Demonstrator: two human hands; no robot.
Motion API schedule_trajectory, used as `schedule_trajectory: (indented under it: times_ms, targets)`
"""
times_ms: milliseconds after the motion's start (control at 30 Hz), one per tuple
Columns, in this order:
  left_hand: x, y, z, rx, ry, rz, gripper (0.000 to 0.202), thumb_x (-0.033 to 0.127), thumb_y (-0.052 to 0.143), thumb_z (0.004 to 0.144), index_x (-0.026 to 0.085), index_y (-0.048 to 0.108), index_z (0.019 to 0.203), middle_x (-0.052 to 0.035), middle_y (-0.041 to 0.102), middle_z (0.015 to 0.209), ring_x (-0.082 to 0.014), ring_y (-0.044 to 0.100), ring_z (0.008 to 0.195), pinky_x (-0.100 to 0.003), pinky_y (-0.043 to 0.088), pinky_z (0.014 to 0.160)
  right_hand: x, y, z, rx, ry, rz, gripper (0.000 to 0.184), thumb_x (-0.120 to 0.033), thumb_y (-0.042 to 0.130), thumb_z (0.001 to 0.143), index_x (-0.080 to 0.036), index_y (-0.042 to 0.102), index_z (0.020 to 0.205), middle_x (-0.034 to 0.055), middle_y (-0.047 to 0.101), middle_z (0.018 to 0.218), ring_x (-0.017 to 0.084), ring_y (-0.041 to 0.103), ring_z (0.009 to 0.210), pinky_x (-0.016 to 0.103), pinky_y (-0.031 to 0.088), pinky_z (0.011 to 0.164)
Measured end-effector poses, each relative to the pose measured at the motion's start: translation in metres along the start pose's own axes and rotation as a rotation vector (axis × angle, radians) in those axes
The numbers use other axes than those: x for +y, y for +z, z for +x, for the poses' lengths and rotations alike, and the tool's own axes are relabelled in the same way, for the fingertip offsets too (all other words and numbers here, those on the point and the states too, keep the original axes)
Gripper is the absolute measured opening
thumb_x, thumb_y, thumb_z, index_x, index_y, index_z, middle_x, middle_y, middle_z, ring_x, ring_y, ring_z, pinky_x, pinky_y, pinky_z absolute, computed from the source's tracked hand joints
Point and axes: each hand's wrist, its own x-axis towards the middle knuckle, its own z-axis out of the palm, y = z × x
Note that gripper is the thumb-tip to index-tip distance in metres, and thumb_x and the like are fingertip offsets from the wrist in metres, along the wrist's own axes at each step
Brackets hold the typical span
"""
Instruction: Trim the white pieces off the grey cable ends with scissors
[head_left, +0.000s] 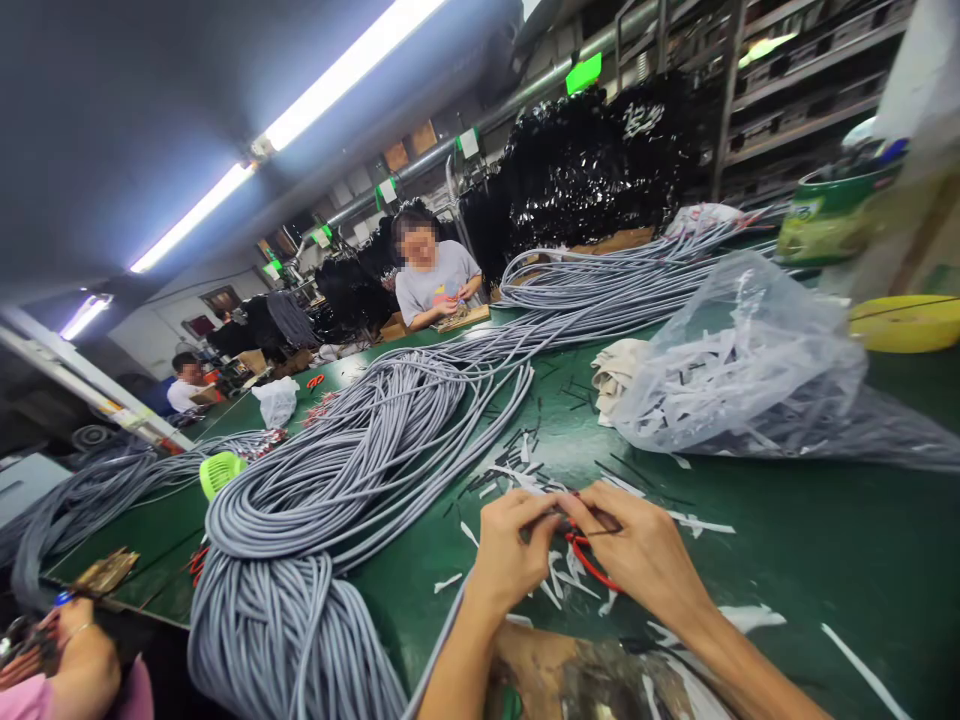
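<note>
In the head view my left hand (517,540) is closed, thumb and fingers pinched together. A grey cable (442,635) runs up along the left forearm into this hand. My right hand (634,535) pinches right beside it, the fingertips of both hands almost meeting. What lies between the right fingertips is too small and hidden to name; a thin dark strand shows by them. Just under the right hand lies a red-handled tool (592,565), partly covered. White scraps (562,580) and short black pieces (517,445) are scattered around the hands.
Large bundles of grey cable (337,470) fill the left of the green table (825,540). A clear bag of white scraps (742,370) stands at right, beside a cloth (619,375). A green fan (221,472) is at left. Co-workers (435,275) sit across and at left.
</note>
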Motion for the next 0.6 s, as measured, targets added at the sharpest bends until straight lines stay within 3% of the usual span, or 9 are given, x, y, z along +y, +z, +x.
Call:
schedule_trajectory:
  times_ms: [167, 300, 400, 467, 600]
  targets:
    - [-0.001, 0.007, 0.001, 0.020, -0.342, -0.364, 0.033, 0.037, 0.061, 0.076, 0.014, 0.072, 0.096, -0.0096, 0.071, 0.081, -0.0187, 0.060, 0.069, -0.030, 0.049, 0.066, -0.002, 0.000, -0.003, 0.017, -0.062, 0.008, 0.050, -0.052, 0.033, 0.089, -0.022, 0.047, 0.052, -0.0007, 0.046, 0.048, 0.011, 0.044, 0.042, 0.023, 0.037, 0.045]
    - [0.001, 0.009, 0.006, 0.077, -0.427, -0.595, 0.052, 0.057, 0.069, 0.061, 0.012, 0.074, 0.085, -0.0112, 0.071, 0.082, -0.0222, 0.061, 0.077, -0.033, 0.049, 0.072, -0.004, 0.003, -0.005, -0.066, -0.050, 0.097, 0.046, -0.051, 0.033, 0.088, -0.022, 0.052, 0.057, 0.0016, 0.053, 0.052, 0.013, 0.050, 0.046, 0.024, 0.041, 0.046]
    - [0.004, 0.010, 0.008, 0.159, -0.481, -0.663, 0.050, 0.060, 0.073, 0.054, 0.012, 0.074, 0.070, -0.0062, 0.066, 0.063, -0.0149, 0.055, 0.058, -0.027, 0.046, 0.057, -0.005, 0.005, -0.006, -0.080, -0.020, 0.093, 0.046, -0.051, 0.034, 0.087, -0.023, 0.049, 0.053, 0.0015, 0.053, 0.051, 0.013, 0.046, 0.043, 0.025, 0.039, 0.045]
    - [0.005, 0.011, 0.009, 0.209, -0.551, -0.724, 0.050, 0.059, 0.075, 0.049, 0.011, 0.070, 0.063, -0.0010, 0.057, 0.050, -0.0080, 0.044, 0.044, -0.021, 0.035, 0.043, -0.005, 0.006, -0.006, -0.079, -0.012, 0.086, 0.047, -0.050, 0.035, 0.087, -0.023, 0.049, 0.051, 0.0013, 0.052, 0.050, 0.012, 0.044, 0.041, 0.024, 0.038, 0.044]
    - [0.006, 0.009, 0.012, 0.226, -0.725, -0.887, 0.054, 0.058, 0.078, 0.041, 0.010, 0.061, 0.059, 0.0020, 0.051, 0.046, -0.0030, 0.034, 0.035, -0.017, 0.018, 0.034, -0.005, 0.006, -0.005, -0.079, 0.001, 0.081, 0.047, -0.051, 0.036, 0.087, -0.023, 0.053, 0.053, 0.0013, 0.053, 0.050, 0.013, 0.046, 0.043, 0.025, 0.038, 0.045]
